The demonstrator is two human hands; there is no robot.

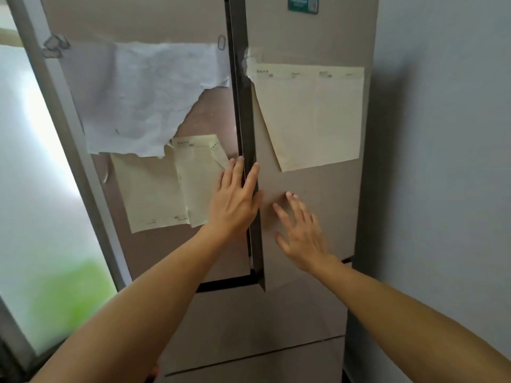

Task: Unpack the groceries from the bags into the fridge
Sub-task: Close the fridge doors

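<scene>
Fridge (318, 189) fronts in a matt beige-brown fill the view. Its two upper doors meet at a dark vertical strip (244, 120), with drawer fronts (262, 322) below. It stands against a plain grey wall (442, 134) on the right. On the left are a pale metal frame (63, 134) and a frosted pane (33, 189) with a green blur low down.

A torn white paper (143, 100) and creased yellowish sheets (160, 189) hang on the left door. Another yellowish sheet (312, 117) is on the right door, under a teal sticker (302, 4).

The left hand (235, 200) lies flat at the seam, fingers straight and gripping nothing. The right hand (301, 233) is blurred, its fingers spread at the right door; contact cannot be told.
</scene>
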